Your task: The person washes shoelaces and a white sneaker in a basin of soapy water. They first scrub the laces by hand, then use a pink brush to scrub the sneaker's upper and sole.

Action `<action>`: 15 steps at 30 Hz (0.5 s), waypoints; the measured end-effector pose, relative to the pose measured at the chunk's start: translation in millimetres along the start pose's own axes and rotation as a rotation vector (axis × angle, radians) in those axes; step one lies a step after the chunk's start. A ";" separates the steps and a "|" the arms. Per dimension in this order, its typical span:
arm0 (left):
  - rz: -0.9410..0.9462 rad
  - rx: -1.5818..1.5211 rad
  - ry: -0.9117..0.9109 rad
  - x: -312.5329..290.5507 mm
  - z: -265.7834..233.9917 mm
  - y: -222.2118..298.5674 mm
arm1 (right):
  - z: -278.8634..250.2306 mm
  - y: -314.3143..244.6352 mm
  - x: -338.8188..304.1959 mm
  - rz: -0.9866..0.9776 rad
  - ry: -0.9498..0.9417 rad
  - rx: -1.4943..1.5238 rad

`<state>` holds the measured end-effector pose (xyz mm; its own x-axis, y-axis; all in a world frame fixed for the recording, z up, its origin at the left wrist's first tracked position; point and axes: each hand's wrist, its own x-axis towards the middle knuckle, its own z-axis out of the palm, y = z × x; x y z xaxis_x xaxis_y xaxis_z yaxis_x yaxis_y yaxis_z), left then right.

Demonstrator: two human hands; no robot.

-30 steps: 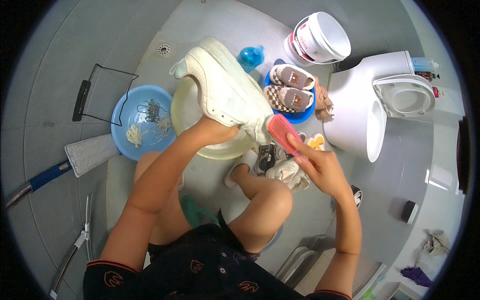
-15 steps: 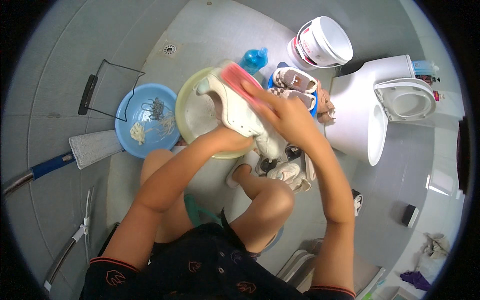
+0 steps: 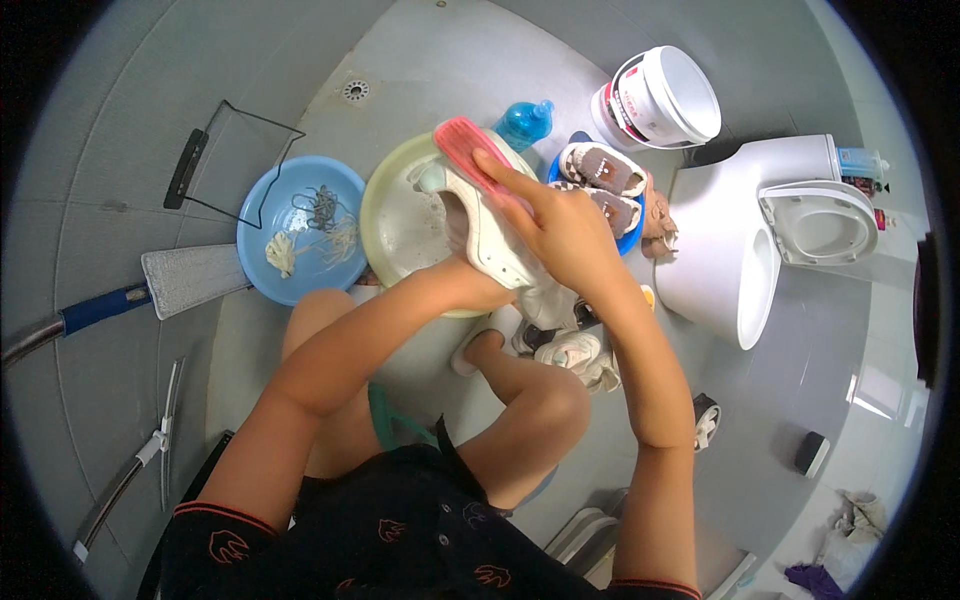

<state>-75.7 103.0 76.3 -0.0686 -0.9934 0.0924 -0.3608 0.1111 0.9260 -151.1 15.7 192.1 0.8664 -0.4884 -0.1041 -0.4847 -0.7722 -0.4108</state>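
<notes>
A white sneaker (image 3: 497, 243) is held tilted over a pale yellow-green basin (image 3: 376, 225) that has some sudsy water in it. My left hand (image 3: 478, 286) is closed on the shoe from below and inside; its fingers are largely hidden by the shoe. My right hand (image 3: 568, 228) grips a pink scrub brush (image 3: 468, 147), its index finger stretched along the back. The brush lies against the shoe's upper side, its bristles out of sight. Left of the basin stands a blue basin (image 3: 266, 200) with grey and white shoelaces (image 3: 320, 212) in it.
Behind the basin is a blue bottle (image 3: 524, 125). Checkered shoes (image 3: 603, 170) fill a blue tub at right, near a white bucket (image 3: 655, 95) and a toilet (image 3: 720, 240). More white shoes (image 3: 580, 355) lie by my foot. A flat mop (image 3: 195, 287) leans left.
The brush, blurred before, is now sharp and sits slightly nearer the shoe's end. The whole view has shifted a little. Both hands keep their hold.
</notes>
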 end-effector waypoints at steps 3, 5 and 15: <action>-0.022 0.035 0.120 -1.8 -4.5 -19.4 | -8.7 1.7 -22.7 0.032 -0.067 0.068; -0.054 0.078 0.025 2.8 -25.3 -21.4 | -7.6 8.8 -54.5 0.051 -0.080 0.158; 0.042 0.163 0.116 4.1 5.7 -31.7 | 10.5 1.9 -9.9 0.156 -0.020 0.137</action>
<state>-69.9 95.5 45.3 0.0173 -0.9836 0.1797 -0.5067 0.1464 0.8496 -159.3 23.3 182.9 0.7850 -0.5886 -0.1932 -0.5934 -0.6246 -0.5077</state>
